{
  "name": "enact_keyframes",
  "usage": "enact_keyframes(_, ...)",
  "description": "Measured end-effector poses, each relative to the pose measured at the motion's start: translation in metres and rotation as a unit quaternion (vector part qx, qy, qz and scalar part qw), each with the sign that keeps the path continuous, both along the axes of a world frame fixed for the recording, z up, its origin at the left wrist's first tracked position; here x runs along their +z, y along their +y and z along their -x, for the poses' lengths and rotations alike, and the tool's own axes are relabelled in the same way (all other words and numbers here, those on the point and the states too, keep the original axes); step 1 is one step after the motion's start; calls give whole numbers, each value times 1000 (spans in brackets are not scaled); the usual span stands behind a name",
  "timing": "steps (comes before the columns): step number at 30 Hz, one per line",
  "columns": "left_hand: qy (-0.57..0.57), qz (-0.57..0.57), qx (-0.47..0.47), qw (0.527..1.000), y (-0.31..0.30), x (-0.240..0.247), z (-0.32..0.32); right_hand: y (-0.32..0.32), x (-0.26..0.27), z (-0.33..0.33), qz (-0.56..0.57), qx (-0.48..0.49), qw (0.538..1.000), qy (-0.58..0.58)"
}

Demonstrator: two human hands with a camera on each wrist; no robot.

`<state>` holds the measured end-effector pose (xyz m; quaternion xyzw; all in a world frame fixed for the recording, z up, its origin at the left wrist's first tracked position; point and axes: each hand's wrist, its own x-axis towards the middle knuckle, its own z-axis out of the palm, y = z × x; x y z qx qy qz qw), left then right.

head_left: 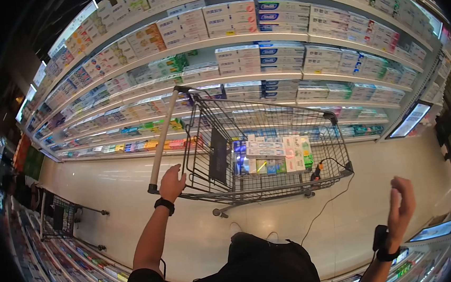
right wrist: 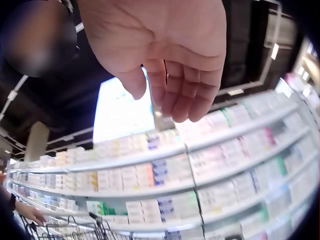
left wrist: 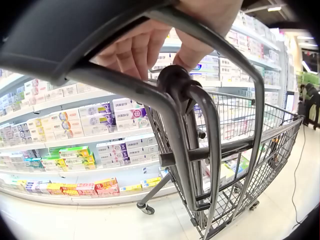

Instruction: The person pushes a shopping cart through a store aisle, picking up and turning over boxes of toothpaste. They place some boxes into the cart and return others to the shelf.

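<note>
A metal shopping cart [head_left: 265, 103] stands in front of me, its long handle on my left. At the near end of that handle is my left hand [head_left: 172, 183], its fingers loosely bent beside the cart frame [left wrist: 212, 115]. In the left wrist view the fingers and thumb show behind the frame bars, right by a round black joint [left wrist: 173, 80]. Several toothpaste boxes [head_left: 266, 151] lie in the basket. My right hand [head_left: 402, 206] is raised off to the right, apart from the cart. Its fingers are loosely bent and hold nothing [right wrist: 165, 50].
Long shelves [head_left: 176, 53] of boxed toothpaste rise behind the cart. Another cart [head_left: 59, 215] stands behind at the left, beside more shelves. A thin cable [head_left: 323, 207] runs from the cart's right end across the pale floor [head_left: 290, 220] toward me.
</note>
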<state>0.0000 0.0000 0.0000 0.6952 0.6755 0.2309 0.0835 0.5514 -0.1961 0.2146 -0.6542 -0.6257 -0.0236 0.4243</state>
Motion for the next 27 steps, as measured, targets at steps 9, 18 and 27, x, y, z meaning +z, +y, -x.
enact_keyframes(9,2,-25,-26,999,4,11,9,85,150,123,-347,385,816,-257)
enact_keyframes(18,7,-22,-30,999,5,10,8,140,165,224,-332,532,723,-290)
enact_keyframes(27,-13,10,-37,999,3,17,6,172,167,282,-343,597,671,-275)
